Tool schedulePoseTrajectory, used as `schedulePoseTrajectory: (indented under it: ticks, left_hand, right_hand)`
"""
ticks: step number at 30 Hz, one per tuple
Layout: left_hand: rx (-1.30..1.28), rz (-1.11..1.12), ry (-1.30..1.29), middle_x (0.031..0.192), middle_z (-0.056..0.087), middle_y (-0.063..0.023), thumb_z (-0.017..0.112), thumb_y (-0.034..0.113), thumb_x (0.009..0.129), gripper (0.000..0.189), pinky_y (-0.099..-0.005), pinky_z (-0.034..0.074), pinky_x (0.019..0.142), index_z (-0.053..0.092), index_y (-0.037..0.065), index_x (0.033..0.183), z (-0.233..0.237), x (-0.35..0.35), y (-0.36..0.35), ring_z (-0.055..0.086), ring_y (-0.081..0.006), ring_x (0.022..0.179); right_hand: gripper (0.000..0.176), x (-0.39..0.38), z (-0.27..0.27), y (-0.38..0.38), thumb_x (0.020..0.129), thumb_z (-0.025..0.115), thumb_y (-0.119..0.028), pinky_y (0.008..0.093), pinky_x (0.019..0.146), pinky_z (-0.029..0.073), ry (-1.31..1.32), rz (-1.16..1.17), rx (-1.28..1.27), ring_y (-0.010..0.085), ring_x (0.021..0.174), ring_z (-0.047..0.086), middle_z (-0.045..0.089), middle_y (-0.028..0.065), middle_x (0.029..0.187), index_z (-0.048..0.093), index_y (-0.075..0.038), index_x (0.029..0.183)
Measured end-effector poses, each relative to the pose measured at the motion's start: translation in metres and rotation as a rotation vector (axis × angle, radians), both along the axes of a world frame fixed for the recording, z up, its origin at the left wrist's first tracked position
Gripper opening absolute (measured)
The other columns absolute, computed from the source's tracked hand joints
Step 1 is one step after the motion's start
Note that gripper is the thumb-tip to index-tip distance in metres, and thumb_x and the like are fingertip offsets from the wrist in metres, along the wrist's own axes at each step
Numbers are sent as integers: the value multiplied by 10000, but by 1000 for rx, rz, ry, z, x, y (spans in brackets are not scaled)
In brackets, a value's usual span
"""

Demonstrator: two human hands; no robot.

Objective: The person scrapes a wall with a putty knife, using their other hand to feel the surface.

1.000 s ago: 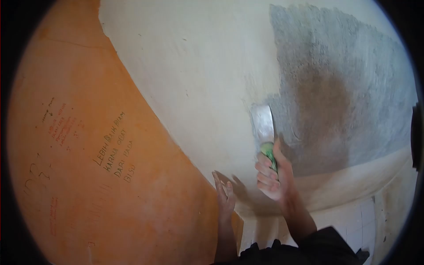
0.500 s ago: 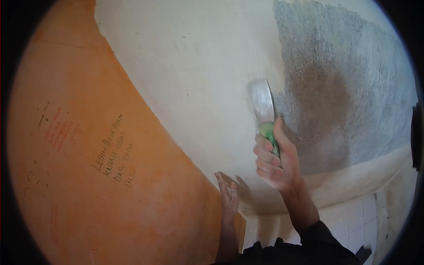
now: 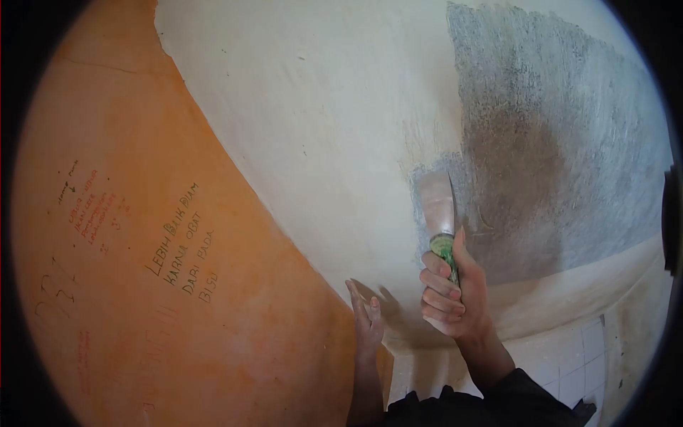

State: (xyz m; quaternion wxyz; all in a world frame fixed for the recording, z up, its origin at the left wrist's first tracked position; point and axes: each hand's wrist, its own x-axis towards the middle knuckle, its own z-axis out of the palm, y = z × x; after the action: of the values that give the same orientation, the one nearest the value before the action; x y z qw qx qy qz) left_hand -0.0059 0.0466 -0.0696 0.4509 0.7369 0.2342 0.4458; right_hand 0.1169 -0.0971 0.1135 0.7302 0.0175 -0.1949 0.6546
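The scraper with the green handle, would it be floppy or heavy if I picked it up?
The scraper would probably feel stiff, perhaps slightly springy, since its blade looks like thin metal. It seems light, as the right hand alone holds it up by the handle. It probably wouldn't roll if laid down, because the blade is wide and flat.

Two hands (image 3: 455, 302) (image 3: 368, 322), one scraper (image 3: 437, 203)
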Motion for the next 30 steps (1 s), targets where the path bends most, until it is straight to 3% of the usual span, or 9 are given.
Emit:
schedulePoseTrajectory:
  ticks: [3,6,10,16,18,22,24,28,30]
  left_hand:
    - [41,24,36,1593,37,-245,426,322,1028,725,-418,95,1190,32,-35,1520,-1,2,-2,55,-341,1484]
    - [16,23,25,1593,42,-245,426,316,1027,723,-419,90,1191,31,-39,1519,5,2,-7,57,-340,1484]
    - [-14,6,10,1591,45,-247,426,310,1027,722,-417,88,1191,31,-46,1516,1,-1,-8,59,-340,1483]
    - [-46,-20,-48,1589,38,-255,429,314,1028,719,-418,82,1192,46,-56,1512,3,7,-10,44,-346,1483]
    - [27,-2,51,1588,29,-259,429,317,1029,717,-421,84,1191,56,-61,1510,6,2,-14,34,-349,1484]
    - [56,25,62,1592,48,-245,362,330,1046,690,-416,90,1189,29,-52,1515,0,4,-16,59,-343,1480]
    - [29,-28,-15,1585,22,-269,436,321,1026,719,-428,94,1189,64,-57,1511,-1,6,-12,27,-357,1483]
    - [50,-29,-20,1583,13,-274,442,334,1023,731,-430,95,1189,61,-54,1512,-5,7,-14,23,-365,1482]
    - [16,-20,8,1595,14,-240,429,318,1031,722,-435,127,1180,27,-23,1525,-1,8,-13,46,-340,1483]
  right_hand:
    - [591,-12,28,2,969,284,-647,232,283,220,-1,-6,-12,92,308,243,311,-35,498,420,-122,734]
    - [594,-4,-1,2,969,282,-648,225,291,228,28,-64,-48,87,313,248,303,-37,494,419,-121,731]
    - [594,0,8,-4,971,283,-647,224,292,226,47,-13,-37,83,310,236,300,-41,490,421,-124,723]
    - [586,2,11,-3,977,283,-637,217,287,211,-25,-58,1,78,305,220,294,-48,484,425,-137,708]
    - [583,1,23,3,976,284,-637,209,285,199,-134,-115,5,76,300,211,288,-51,479,429,-141,707]
    - [580,5,1,1,979,289,-632,207,286,195,-105,-163,-36,72,299,207,293,-51,477,427,-139,706]
    - [572,7,-11,-3,983,303,-622,207,286,197,-142,-139,-14,66,302,214,303,-53,476,421,-138,703]
    - [548,22,54,20,987,315,-613,208,290,190,-327,-311,-2,62,313,214,291,-71,481,411,-146,716]
    - [548,15,59,20,987,313,-614,209,290,192,-327,-290,-1,61,314,214,287,-70,481,408,-146,718]
